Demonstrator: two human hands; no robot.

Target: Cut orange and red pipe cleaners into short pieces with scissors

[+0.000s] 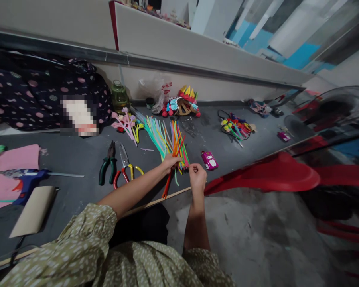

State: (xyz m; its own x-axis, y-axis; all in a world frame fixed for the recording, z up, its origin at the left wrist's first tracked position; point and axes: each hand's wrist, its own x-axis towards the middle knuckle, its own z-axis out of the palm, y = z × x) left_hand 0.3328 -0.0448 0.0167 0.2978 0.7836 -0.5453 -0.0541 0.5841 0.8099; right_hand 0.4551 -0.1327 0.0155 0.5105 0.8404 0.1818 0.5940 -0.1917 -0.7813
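Observation:
Many colored pipe cleaners (154, 133) lie fanned out on the dark table, pale green, white and lilac on the left, orange, red and yellow on the right. My left hand (170, 162) is closed on the orange pipe cleaners (176, 137) near their lower ends; some red ones stick out toward the table edge. Just to the right, my right hand (198, 175) has its fingers pinched by the bundle's lower end. What it holds, if anything, is too small to make out. A small purple packet (210, 160) lies close beyond it.
Left of the bundle are scissors (125, 159), green-handled pliers (109, 163) and a blue glue gun (31, 181). Behind stand pipe-cleaner flowers (127, 123), a green bottle (119, 95) and a decorated craft piece (184, 104). A red chair (275, 175) touches the right side.

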